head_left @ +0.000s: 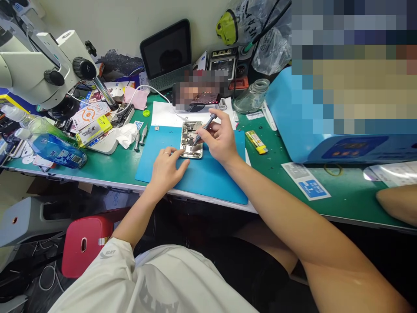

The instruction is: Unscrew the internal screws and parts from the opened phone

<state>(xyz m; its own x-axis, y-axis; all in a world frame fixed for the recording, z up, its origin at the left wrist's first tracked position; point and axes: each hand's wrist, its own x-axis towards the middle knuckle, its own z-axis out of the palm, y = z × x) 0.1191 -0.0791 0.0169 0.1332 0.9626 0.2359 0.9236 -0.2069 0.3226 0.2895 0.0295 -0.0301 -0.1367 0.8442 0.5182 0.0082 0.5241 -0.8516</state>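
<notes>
An opened smartphone, its inner parts exposed, lies on a blue work mat. My right hand is closed around a slim grey screwdriver, held tilted with its tip pointing down over the lower middle of the phone. At the phone's lower left edge, my left hand rests with fingers stretched out and the thumb apart; its fingertips touch the frame. Under the back of the mat is a white sheet. Two more screwdrivers lie left of the mat.
A microscope stands at the left, near bottles and boxes. Behind the mat are a dark-screened device and a glass jar. A yellow packet lies right. Another person's arm rests at the far right.
</notes>
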